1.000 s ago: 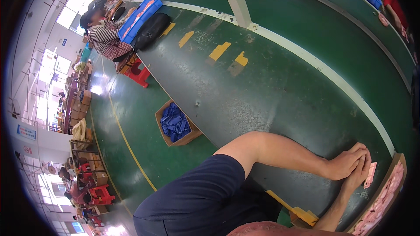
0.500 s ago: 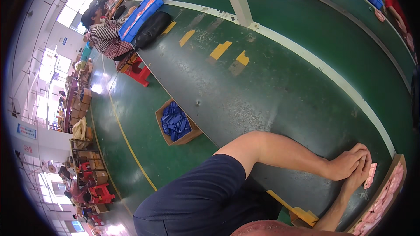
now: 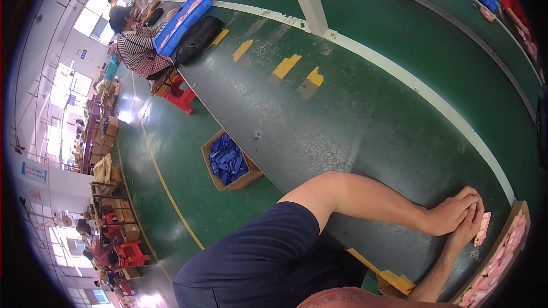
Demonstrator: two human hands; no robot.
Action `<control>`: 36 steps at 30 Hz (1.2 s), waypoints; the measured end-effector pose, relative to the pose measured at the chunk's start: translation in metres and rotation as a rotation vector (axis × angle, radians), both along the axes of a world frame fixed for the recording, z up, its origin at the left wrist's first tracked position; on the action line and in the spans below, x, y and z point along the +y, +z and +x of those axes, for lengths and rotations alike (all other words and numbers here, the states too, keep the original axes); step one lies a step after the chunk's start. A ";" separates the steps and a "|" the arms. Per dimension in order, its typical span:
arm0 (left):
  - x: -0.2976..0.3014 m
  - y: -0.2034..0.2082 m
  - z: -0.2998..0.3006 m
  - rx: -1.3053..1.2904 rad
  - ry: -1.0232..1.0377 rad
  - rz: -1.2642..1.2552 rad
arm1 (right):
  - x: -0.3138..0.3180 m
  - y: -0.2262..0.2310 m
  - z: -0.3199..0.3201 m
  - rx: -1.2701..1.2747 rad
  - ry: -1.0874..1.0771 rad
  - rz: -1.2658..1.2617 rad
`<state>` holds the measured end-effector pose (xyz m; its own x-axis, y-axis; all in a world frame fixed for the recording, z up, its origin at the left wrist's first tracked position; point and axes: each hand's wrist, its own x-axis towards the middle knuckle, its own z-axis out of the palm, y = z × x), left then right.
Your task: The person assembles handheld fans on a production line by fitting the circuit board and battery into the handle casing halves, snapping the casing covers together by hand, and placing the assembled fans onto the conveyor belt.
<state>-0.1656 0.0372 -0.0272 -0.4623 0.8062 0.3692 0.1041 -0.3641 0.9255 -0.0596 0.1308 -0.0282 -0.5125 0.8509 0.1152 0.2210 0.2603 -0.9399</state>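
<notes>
My left hand (image 3: 449, 217) and my right hand (image 3: 470, 226) are closed together over the right end of the dark table (image 3: 394, 251), fingers folded over one another. Whatever may lie between them is hidden. Just right of my right hand, a small flat pink piece (image 3: 483, 229) lies on the tabletop, apart from the fingers. Beyond it, along the lower right, stands a long cardboard box (image 3: 526, 211) filled with similar pink pieces (image 3: 502, 259).
Left of the table, a cardboard box (image 3: 244, 181) holds blue pieces. Farther off, a blue crate (image 3: 201, 7) and a black bag (image 3: 198, 39) sit near a person (image 3: 134, 45) on a red stool (image 3: 181, 100). A white post (image 3: 305, 0) rises from the table's far edge.
My hands stay clasped in the same place. The seated person in the striped top has shifted their head slightly. The view has moved very little.
</notes>
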 end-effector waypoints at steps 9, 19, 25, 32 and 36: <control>-0.001 0.002 0.000 -0.001 -0.001 -0.002 | 0.000 -0.001 0.001 0.010 0.001 0.005; 0.000 0.001 0.000 -0.007 -0.008 -0.002 | -0.002 0.000 0.000 0.015 0.002 -0.021; -0.002 0.003 -0.001 -0.010 -0.015 -0.007 | 0.001 -0.003 0.001 0.029 0.013 -0.019; -0.002 0.004 -0.002 -0.015 -0.024 -0.018 | -0.004 0.003 -0.002 0.010 0.010 0.004; -0.003 0.004 -0.003 0.004 -0.012 -0.013 | -0.009 0.008 -0.005 0.025 -0.012 -0.042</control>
